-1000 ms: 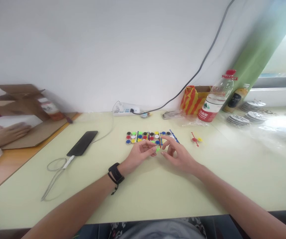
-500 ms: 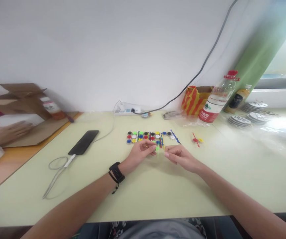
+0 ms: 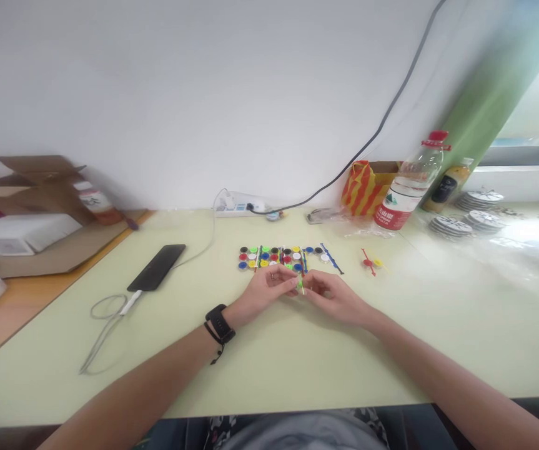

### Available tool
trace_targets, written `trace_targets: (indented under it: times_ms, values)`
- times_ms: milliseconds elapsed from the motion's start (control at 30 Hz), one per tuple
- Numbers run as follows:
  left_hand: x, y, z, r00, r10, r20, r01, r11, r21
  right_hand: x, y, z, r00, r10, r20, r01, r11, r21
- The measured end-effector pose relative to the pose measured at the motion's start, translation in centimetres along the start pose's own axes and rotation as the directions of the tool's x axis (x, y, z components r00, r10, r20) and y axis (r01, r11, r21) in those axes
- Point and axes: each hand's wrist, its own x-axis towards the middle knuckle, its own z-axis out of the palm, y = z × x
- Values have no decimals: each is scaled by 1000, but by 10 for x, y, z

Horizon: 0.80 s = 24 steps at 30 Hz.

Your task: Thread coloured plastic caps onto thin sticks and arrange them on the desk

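Note:
My left hand (image 3: 269, 289) pinches a small bright green plastic spinner piece (image 3: 300, 285) between thumb and fingers. Against its other side, the fingertips of my right hand (image 3: 332, 294) are closed; whether they hold a small part of their own is hidden. Just beyond both hands lie rows of coloured round discs (image 3: 265, 257), in black, white, red, blue, yellow and green, with thin arrow-shaped strips between them. A blue arrow strip (image 3: 332, 259) lies at the right end. Further right are a red arrow (image 3: 368, 262) on a red disc and a yellow disc (image 3: 378, 264).
A black phone (image 3: 157, 267) with a white cable lies left. Behind stand a power strip (image 3: 240, 208), a striped bag (image 3: 361, 190), a large water bottle (image 3: 407, 187) and a juice bottle (image 3: 448, 185). Stacked white discs (image 3: 451, 226) sit right; an open carton (image 3: 47, 187) stands left.
My right hand has moved left, closing the gap to my left hand at the green spinner piece. The other person's hand at the far left has left the view.

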Motion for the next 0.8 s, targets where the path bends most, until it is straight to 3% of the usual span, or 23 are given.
trace_targets:
  times_ms: [333, 600, 800]
  values:
    - [-1, 5, 1, 995, -66, 71, 67, 998, -7, -5, 8, 2, 994, -96, -44, 86, 978, -188]
    - [-1, 3, 0, 996, -81, 47, 80, 997, 21, -4, 2, -5, 996, -89, 10, 89, 976, -201]
    - [-1, 4, 0, 992, -93, 79, 92, 996, 13, -4, 6, -8, 992, -113, -56, 93, 954, -284]
